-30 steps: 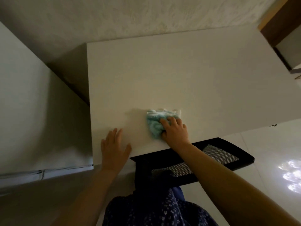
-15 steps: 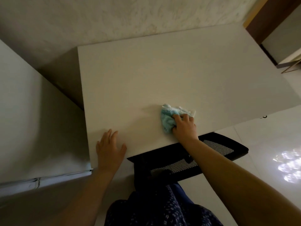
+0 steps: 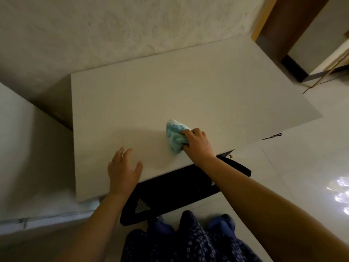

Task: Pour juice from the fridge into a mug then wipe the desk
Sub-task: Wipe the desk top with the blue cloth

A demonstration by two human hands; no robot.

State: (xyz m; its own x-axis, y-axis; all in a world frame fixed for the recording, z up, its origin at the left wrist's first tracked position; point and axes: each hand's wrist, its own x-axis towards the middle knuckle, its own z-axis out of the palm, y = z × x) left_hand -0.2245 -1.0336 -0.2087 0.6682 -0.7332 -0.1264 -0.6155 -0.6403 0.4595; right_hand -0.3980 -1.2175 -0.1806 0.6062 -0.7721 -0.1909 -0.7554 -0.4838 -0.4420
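Right grip (image 3: 198,143) is clutching a bunched-up teal cloth (image 3: 174,137), fingers curling round it, and the cloth is sitting on the white table (image 3: 170,87) near the front edge. Left grip (image 3: 123,171) is lying flat and relaxed on the table left of the cloth, holding nothing. A black mesh chair (image 3: 179,191) is sitting tucked partly under that edge.

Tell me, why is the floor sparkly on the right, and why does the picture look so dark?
Head view: dim, yellowish light; the sparkle is glare, a light reflecting off the glossy floor; a soft shadow lies left of the cloth on the desk; the wide lens bends the desk's edges.
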